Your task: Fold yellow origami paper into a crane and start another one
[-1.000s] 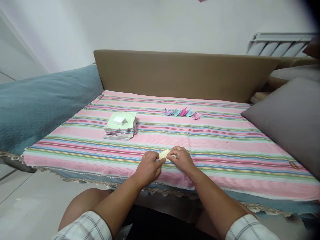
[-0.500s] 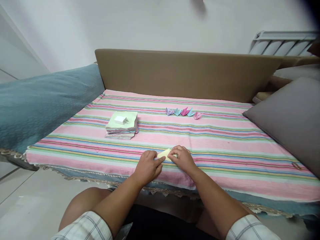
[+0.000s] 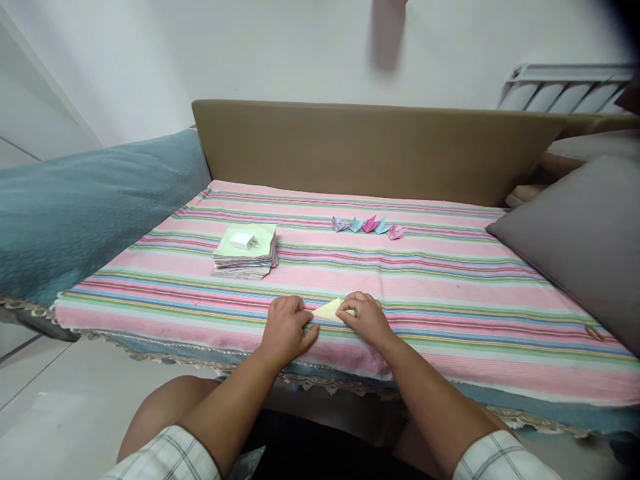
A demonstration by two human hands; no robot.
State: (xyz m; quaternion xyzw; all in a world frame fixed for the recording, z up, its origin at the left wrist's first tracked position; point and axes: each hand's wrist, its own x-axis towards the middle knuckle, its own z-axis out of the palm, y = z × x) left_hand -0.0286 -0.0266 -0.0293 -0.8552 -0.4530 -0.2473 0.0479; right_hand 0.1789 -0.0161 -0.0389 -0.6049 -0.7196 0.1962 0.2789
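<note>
A small folded piece of pale yellow paper lies on the striped cloth near the front edge. My left hand has its fingers curled and pressed down at the paper's left tip. My right hand pinches the paper's right end against the cloth. Both hands touch the paper, which shows only between them.
A stack of coloured paper squares with a white charger on top sits to the left. A row of several folded paper cranes lies farther back. A grey pillow is at right, a teal cushion at left.
My left hand has slid a little to the left along the paper, baring more of its pointed left end. My right hand stays put.
</note>
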